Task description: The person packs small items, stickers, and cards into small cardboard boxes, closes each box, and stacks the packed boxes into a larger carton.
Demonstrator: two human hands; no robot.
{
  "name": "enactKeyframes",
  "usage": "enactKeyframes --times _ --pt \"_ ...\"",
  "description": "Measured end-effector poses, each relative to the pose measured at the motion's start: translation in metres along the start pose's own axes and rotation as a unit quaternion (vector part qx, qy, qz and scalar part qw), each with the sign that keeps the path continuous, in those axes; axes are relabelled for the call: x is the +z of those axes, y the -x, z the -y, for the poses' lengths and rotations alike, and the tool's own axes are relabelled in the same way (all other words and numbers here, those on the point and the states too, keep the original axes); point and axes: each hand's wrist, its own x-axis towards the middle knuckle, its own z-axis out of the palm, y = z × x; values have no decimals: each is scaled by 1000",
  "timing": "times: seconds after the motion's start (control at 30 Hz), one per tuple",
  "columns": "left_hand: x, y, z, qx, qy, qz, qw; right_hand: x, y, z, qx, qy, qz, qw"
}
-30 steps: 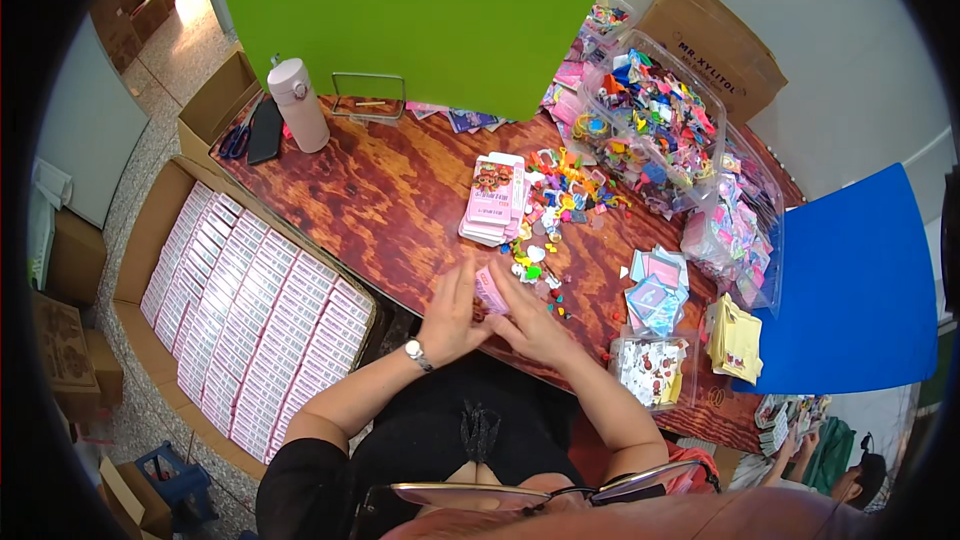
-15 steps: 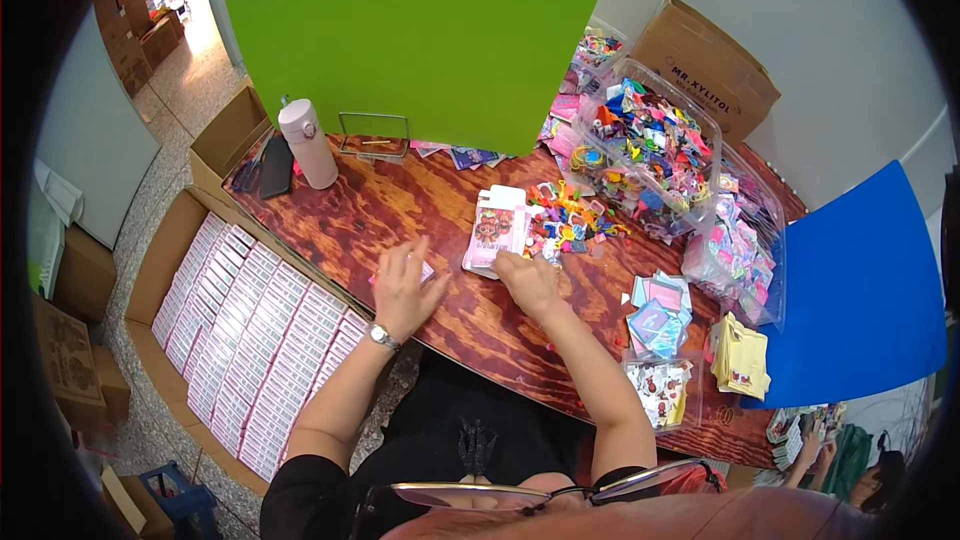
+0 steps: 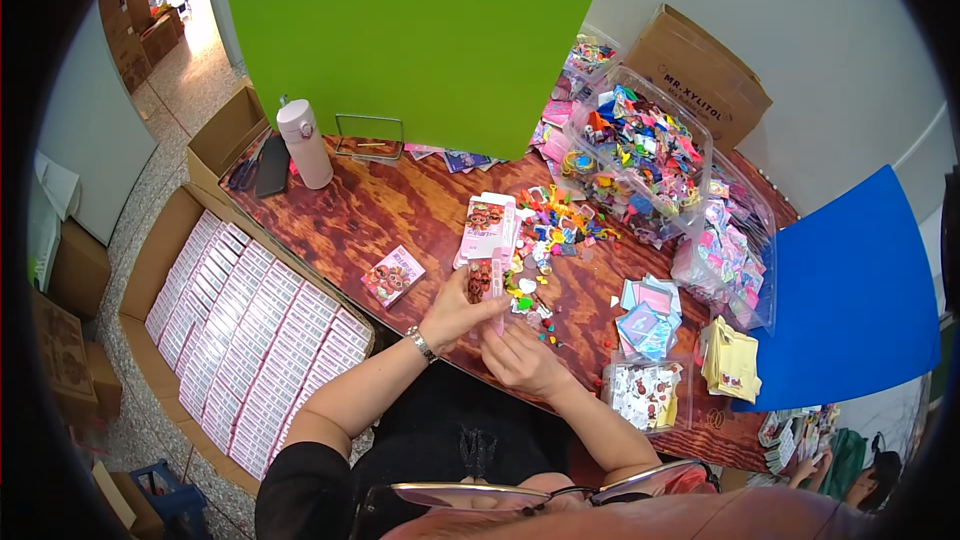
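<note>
A small pink cardboard box (image 3: pixel 481 280) with a printed picture stands in my left hand (image 3: pixel 458 317), its fingers and thumb wrapped round the sides. At the box's lower end my right hand (image 3: pixel 524 356) pinches the near edge; the exact grip of its fingertips is partly hidden. Just beyond lies a stack of flat pink-and-white cartons (image 3: pixel 487 224). To the left, a closed pink box (image 3: pixel 393 277) rests alone on the table near its front edge. A heap of small colourful plastic trinkets (image 3: pixel 560 223) spreads to the right of the cartons.
Rows of pink boxes fill a large carton (image 3: pixel 150 340) at left. A pink bottle (image 3: pixel 306 148) and dark phone (image 3: pixel 272 166) stand far left. Right are a trinket tub (image 3: pixel 645 155), shiny cards (image 3: pixel 650 320), yellow packets (image 3: pixel 730 360) and a blue panel (image 3: pixel 850 290). A green panel (image 3: pixel 410 40) rises behind.
My left hand has left the box at the left and moved right, now holding another pink box. My right hand has come down from the carton stack toward me, to that box's lower end.
</note>
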Motion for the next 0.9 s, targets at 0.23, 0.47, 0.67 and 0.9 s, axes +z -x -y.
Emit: enactKeyframes --times 0.23,0.47,0.67,0.9 --pt "-4 -2 30 85 -183 -85 976 2 3 9 -11 -40 1 999" --pt "13 23 -11 245 -234 -123 933 -26 -10 -5 209 -96 -170 958" --pt "3 19 7 335 -366 -107 862 -20 -28 -11 271 -112 -149 944" --pt "3 22 14 429 -449 -107 777 -30 -25 -14 280 -140 -32 949"
